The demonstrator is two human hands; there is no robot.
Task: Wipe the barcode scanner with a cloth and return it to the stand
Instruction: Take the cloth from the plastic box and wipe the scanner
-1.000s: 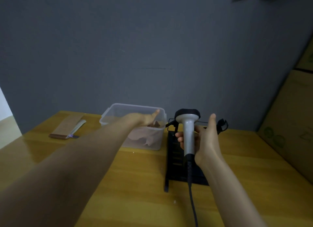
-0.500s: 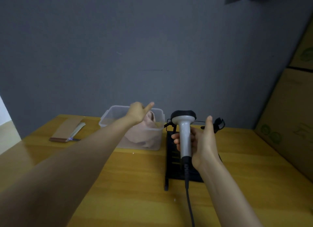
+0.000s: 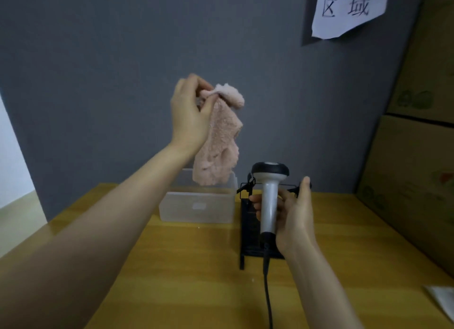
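A fluffy pink cloth (image 3: 218,142) hangs in the air, pinched at its top corner by my left hand (image 3: 190,112). Its lower end dangles just above a clear plastic box (image 3: 196,206). My right hand (image 3: 292,215) is wrapped around the grey handle of the barcode scanner (image 3: 269,193), holding it upright with its black head on top. A black cable (image 3: 267,294) runs from the handle toward me. Directly behind the scanner, the black stand (image 3: 248,233) rests on the wooden table (image 3: 196,279), partly hidden by my hand.
Stacked cardboard boxes (image 3: 417,169) line the right side of the table. A paper sign (image 3: 348,7) hangs on the grey wall. A white object (image 3: 442,299) lies at the table's right front edge.
My left hand has pulled the pink cloth up out of the clear box and raised it well above it. The right hand keeps the scanner upright in about the same spot.
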